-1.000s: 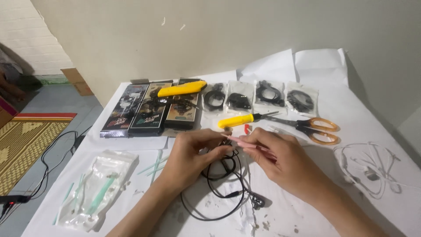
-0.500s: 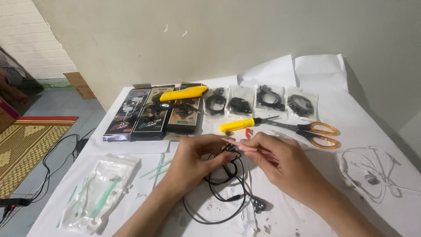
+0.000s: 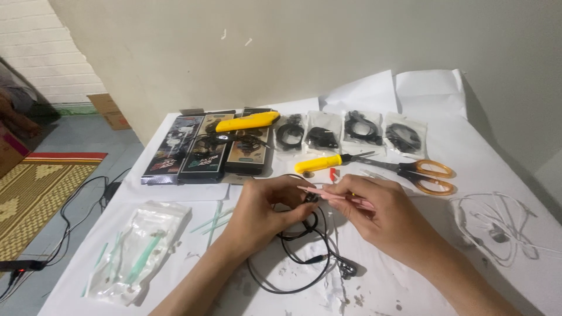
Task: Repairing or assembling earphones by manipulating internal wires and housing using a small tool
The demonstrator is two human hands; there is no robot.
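At the far edge of my counter (image 3: 175,193) I see three flat rectangular boxes (image 3: 208,153) side by side — dark, glossy printed fronts, the rightmost with a tan panel. To their right runs a row of four small clear pouches (image 3: 351,131), each holding a dark coiled cable. Near my left elbow lies a crumpled clear bag (image 3: 140,248) of green-tipped swabs.

Black earphones (image 3: 304,246), cable looped on table, earbud seemingly raised.
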